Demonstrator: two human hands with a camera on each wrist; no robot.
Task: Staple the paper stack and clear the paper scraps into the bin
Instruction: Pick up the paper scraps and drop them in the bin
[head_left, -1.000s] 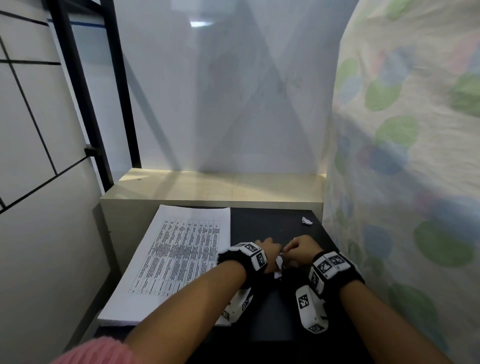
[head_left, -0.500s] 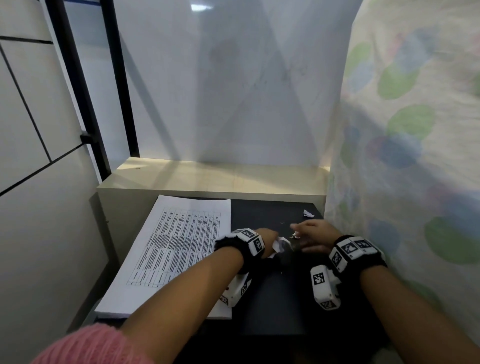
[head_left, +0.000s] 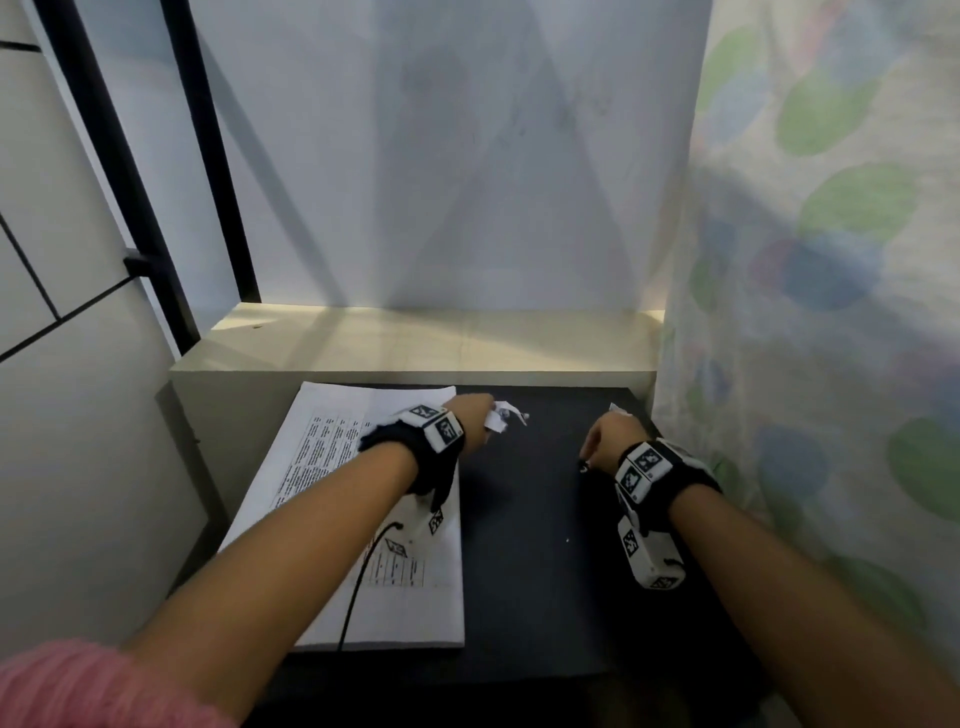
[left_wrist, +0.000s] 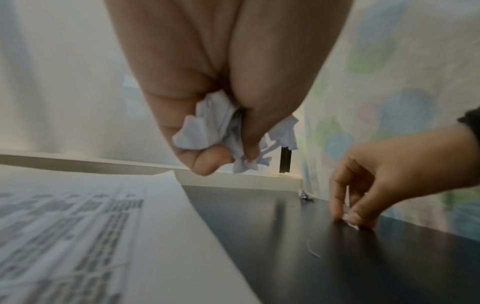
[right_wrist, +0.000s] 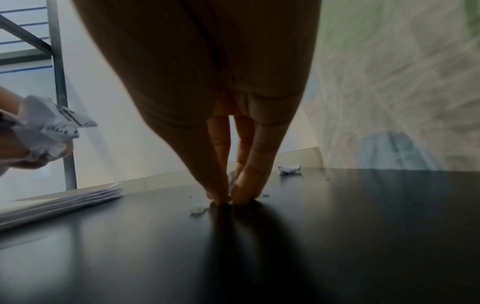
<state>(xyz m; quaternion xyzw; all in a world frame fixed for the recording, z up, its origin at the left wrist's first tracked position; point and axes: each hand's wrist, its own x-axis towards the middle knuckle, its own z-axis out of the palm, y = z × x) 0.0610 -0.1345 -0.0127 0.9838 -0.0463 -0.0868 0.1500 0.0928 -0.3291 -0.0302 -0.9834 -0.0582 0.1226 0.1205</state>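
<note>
The printed paper stack (head_left: 363, 519) lies on the left part of the black table (head_left: 530, 571). My left hand (head_left: 480, 421) hovers over the stack's far right corner and grips a bunch of crumpled paper scraps (left_wrist: 215, 127). My right hand (head_left: 602, 441) is near the far right of the table, fingertips (right_wrist: 241, 197) down on the surface, pinching a small white scrap (right_wrist: 232, 181). Another tiny scrap (right_wrist: 198, 209) lies just left of those fingertips. A crumpled scrap (right_wrist: 289, 169) sits farther back by the curtain, also seen as the corner scrap (head_left: 618, 409).
A beige ledge (head_left: 415, 348) runs behind the table below a white wall. A dotted curtain (head_left: 805, 312) hangs close along the right edge. A black metal frame (head_left: 114, 156) and a tiled wall stand at the left.
The hands were together at the table's middle. They have parted: the left went back and left with its scraps, the right went right and set its fingertips on a small scrap.
</note>
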